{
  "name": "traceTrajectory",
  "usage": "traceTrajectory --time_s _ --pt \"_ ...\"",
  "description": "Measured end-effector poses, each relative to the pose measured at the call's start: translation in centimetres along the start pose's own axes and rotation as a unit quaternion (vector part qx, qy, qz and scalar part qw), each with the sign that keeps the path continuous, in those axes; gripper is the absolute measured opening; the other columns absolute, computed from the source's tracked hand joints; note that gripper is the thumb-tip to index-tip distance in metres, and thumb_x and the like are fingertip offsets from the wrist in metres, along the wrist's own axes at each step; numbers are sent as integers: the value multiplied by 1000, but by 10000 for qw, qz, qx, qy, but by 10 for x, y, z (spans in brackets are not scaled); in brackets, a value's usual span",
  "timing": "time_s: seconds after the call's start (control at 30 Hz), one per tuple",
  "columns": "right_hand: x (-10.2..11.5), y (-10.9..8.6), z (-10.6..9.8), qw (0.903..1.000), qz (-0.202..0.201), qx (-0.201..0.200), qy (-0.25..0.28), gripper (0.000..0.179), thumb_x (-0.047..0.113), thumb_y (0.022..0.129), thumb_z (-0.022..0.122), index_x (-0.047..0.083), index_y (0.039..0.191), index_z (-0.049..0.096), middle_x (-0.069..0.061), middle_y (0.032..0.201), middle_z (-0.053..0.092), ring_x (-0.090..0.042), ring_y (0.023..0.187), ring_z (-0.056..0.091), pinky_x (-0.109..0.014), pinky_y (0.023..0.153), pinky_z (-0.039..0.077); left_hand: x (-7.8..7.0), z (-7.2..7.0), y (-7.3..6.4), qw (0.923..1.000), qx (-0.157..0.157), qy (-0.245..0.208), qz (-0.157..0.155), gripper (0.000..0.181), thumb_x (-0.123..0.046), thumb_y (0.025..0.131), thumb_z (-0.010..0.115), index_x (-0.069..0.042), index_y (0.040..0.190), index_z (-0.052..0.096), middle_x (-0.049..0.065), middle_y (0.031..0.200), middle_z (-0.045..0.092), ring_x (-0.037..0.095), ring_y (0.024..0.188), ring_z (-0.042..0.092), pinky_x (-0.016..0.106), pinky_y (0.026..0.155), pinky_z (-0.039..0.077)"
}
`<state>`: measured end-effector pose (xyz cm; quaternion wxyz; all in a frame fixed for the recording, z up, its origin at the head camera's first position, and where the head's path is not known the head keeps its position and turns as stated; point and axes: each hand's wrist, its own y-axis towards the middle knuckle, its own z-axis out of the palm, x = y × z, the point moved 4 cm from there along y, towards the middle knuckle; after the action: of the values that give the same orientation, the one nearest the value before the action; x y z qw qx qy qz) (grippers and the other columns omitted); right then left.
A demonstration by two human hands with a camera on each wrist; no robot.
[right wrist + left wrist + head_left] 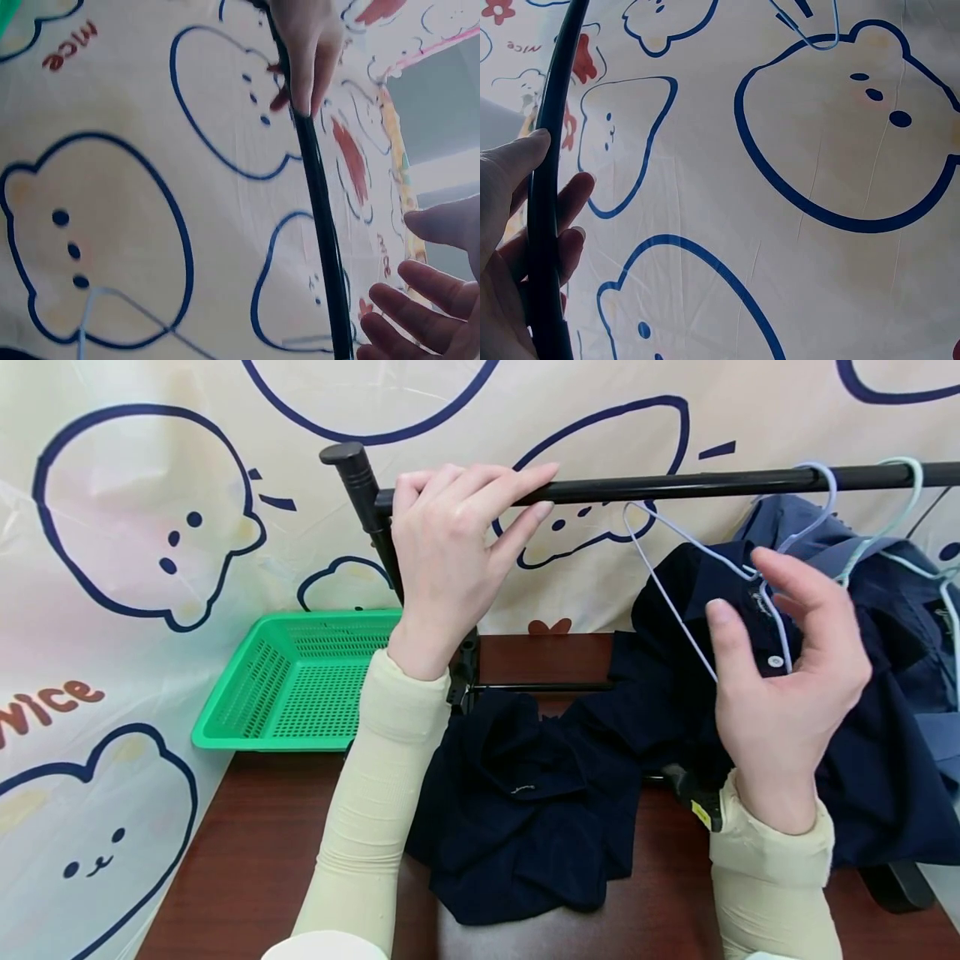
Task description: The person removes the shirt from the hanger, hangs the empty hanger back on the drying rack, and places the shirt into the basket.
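In the head view my left hand (457, 531) grips the black rail (667, 487) near its left end. The left wrist view shows its thumb on one side of the rod (549, 187) and fingertips on the other. My right hand (795, 685) is in front of a navy shirt (690, 577) on a lavender hanger (823, 497); thumb and index finger stand apart. Nothing lies between the fingers of that hand (427, 292) in the right wrist view. One bare corner of the hanger sticks out left of the shirt's collar.
A mint hanger (913, 493) carries blue clothing (900, 568) at the far right. Another navy garment (525, 810) lies rumpled on the brown table (277, 827). A green basket (225, 693) stands at the back left, beside the rack's upright (360, 485). A cartoon-printed sheet (150, 568) hangs behind.
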<state>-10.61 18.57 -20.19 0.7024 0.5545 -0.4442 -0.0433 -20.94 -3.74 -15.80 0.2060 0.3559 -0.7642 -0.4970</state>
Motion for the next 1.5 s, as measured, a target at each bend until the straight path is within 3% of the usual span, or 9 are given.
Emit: traceTrajectory --time_s 0.17,0.33,0.57,0.7,0.9,1.0,1.2,1.4,1.5 --pt "14 -9 12 9969 -127 582 519 37 19 79 74 -4 108 67 -13 111 65 -28 107 55 -32 88 40 -1 0 1 10000 -43 -31 29 28 -42 93 56 -30 114 70 -11 97 68 12 88 58 35 85 30" --pt "15 -26 25 9858 -403 1570 438 36 13 81 71 -5 111 64 -12 114 63 -28 107 54 -31 87 39 -2 -1 1 10000 -8 4 30 28 -41 93 55 -30 114 70 -11 97 68 12 88 58 35 85 30" --pt "-34 -73 45 9581 -379 2838 -19 50 21 79 75 13 126 60 -2 130 54 -24 118 47 -39 95 35 -1 0 -1 10000 22 45 39 28 -41 93 55 -30 114 70 -11 97 68 13 87 57 36 85 30" --pt "-72 -109 53 9162 -36 3974 -521 62 43 82 70 27 138 47 7 143 38 -19 128 35 -44 98 32 -1 2 -2 10000 3 31 58 28 -41 93 55 -30 115 69 -11 98 68 12 88 58 36 85 30" --pt "-102 -156 58 8142 434 5699 -1023 78 68 79 55 43 146 23 10 153 11 -20 138 12 -55 95 33 0 2 -1 9999 -8 82 83 30 -42 94 53 -29 116 69 -9 101 68 12 92 58 36 86 30" --pt "-108 -172 58 7880 502 6045 -1053 83 72 75 56 45 146 20 8 153 9 -22 139 9 -56 94 34 0 2 -2 9999 -41 73 84 30 -41 94 53 -28 116 69 -9 102 68 11 93 58 35 86 30" --pt "-113 -194 59 7717 495 6243 -1103 92 74 67 62 46 145 24 0 153 18 -27 136 19 -54 94 35 0 2 -4 9999 -98 57 79 28 -40 93 55 -28 115 70 -10 102 68 11 94 59 35 87 30" --pt "-118 -205 62 7721 51 6212 -1342 90 69 69 66 41 145 29 -6 151 22 -28 129 33 -49 87 42 -3 -1 -3 9994 -198 18 290 27 -33 94 55 -24 116 69 -7 105 67 12 99 57 35 90 29" --pt "-119 -206 64 7684 -69 6236 -1439 83 60 73 69 40 145 32 -7 150 25 -29 123 41 -47 84 44 -5 -4 -5 9991 -36 16 426 31 -31 96 52 -21 122 66 -3 116 64 15 114 51 35 96 26"
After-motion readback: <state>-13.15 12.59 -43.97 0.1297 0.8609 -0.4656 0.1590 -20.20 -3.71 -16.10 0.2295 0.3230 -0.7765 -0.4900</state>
